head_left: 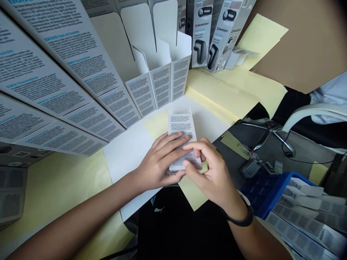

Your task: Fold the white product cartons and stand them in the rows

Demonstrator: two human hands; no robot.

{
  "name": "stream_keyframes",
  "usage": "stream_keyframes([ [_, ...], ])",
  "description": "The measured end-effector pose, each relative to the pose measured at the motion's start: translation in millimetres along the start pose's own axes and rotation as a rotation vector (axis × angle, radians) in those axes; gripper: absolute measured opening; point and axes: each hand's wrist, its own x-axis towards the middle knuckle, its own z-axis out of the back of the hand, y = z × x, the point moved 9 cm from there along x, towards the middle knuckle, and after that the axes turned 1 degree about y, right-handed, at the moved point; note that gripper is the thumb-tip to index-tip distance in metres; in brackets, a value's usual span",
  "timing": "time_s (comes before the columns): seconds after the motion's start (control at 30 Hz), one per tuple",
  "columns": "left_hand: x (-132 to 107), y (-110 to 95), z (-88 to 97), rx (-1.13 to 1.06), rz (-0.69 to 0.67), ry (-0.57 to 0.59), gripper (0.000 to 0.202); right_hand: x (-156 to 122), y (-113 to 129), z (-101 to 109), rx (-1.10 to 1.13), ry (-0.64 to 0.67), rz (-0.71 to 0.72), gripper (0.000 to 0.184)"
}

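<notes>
A slim flattened carton (182,123), white with printed text and blue headings, lies at the near edge of the white work surface. My left hand (165,159) holds it, with long fingers laid across its face and the thumb at its near edge. My right hand (208,166) grips the carton's right side, its index finger bent over the print and its thumb by the near corner. The palms and fingers cover much of the carton's lower half. A flap shows at its far end.
Open-topped cartons (159,86) stand in a row beyond my hands, beside larger printed cartons (89,72) on the left. SilverCrest boxes (200,32) are at the back. Yellow paper (217,90) covers parts of the table. A blue crate (260,191) of cartons and a chair (271,126) are on the right.
</notes>
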Motion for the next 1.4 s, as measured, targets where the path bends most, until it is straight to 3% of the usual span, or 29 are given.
stream_keyframes([
  [0.13,1,-1,-0.6,0.01,-0.006,0.01,0.052,0,-6,3,0.096,0.032,-0.026,0.031],
  [0.77,1,1,-0.6,0.009,0.015,-0.001,0.049,-1,-6,2,0.103,0.008,-0.052,0.028],
  [0.97,2,0,-0.7,-0.005,-0.002,0.005,0.051,-3,-27,-1,0.367,0.087,-0.202,0.035],
  [1.07,2,0,-0.1,-0.01,0.002,0.009,0.051,-5,-33,0,0.51,0.07,-0.194,0.035],
  [1.13,1,2,-0.2,-0.033,0.039,0.025,0.054,-6,-39,3,0.636,0.034,-0.189,0.029],
  [1.23,0,8,-1.7,-0.115,0.111,0.053,0.06,-8,-56,16,0.803,-0.12,-0.214,0.019],
  [1.3,-2,8,-3.2,-0.166,0.118,0.062,0.057,-9,-70,26,0.803,-0.219,-0.25,0.016],
  [1.4,-6,10,2.9,-0.22,0.129,-0.044,0.058,-11,-83,29,0.641,-0.166,-0.335,0.031],
])
